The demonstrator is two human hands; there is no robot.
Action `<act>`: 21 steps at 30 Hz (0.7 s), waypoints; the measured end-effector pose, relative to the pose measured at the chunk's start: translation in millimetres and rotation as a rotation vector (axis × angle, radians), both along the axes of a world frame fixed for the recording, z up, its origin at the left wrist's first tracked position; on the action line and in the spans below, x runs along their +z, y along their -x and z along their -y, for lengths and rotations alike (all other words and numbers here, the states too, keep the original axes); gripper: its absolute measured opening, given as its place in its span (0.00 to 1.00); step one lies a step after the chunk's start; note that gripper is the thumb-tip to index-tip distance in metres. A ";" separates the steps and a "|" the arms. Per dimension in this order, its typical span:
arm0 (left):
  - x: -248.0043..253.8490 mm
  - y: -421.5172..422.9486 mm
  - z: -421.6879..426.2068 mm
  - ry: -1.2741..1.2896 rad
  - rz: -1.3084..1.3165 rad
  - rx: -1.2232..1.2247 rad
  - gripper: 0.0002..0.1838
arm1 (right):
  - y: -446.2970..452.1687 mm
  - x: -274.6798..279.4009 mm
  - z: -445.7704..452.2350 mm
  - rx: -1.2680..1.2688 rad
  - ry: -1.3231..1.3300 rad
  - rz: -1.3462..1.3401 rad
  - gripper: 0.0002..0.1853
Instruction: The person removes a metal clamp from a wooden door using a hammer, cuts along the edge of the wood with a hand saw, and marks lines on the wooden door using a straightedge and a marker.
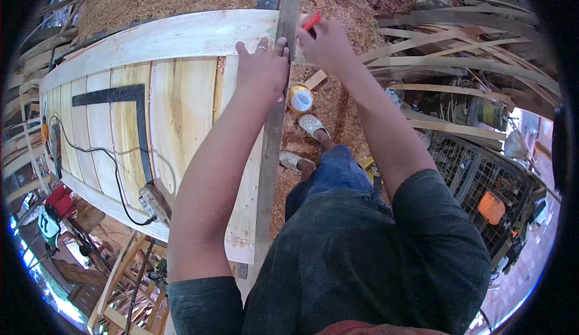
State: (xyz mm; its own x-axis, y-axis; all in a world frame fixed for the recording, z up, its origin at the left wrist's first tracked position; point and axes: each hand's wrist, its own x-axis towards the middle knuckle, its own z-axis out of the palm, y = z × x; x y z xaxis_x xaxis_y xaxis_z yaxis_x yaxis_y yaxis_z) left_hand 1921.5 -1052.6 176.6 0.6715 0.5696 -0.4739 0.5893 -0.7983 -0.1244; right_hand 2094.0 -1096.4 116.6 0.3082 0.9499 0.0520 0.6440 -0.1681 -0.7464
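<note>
My left hand (263, 72) lies palm down with its fingers spread, pressing on a long grey straightedge (269, 154) and the pale wooden panel (181, 33) beneath. The straightedge runs across the panel near its right end. In my right hand (329, 47) is a red marker (312, 21), gripped between closed fingers just right of the straightedge, by the end of the panel's far rail. Its tip is hidden by the hand. A black framing square (140, 118) lies flat on the panel's boards, left of my left arm.
A corded power tool (154, 203) rests on the panel's near side. Beyond the right end, a yellow tub (300, 98) stands on the shavings-covered floor near my clogs (310, 125). Curved wood offcuts (458, 63) pile up at right, above a wire crate (476, 172).
</note>
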 end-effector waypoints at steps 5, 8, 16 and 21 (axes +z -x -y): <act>0.6 1.7 1.3 0.019 0.007 0.007 0.57 | 10.8 5.1 9.3 0.018 -0.036 -0.047 0.18; 2.5 -0.8 0.6 0.030 -0.011 0.013 0.56 | -7.7 4.2 -30.6 -0.110 -0.038 0.015 0.16; -4.3 6.0 -1.5 0.036 0.068 0.005 0.26 | 28.0 -5.4 16.2 -0.047 -0.211 -0.023 0.14; -3.5 -0.1 -0.6 0.024 0.032 0.009 0.52 | -8.7 -8.6 -31.2 -0.134 -0.071 0.032 0.12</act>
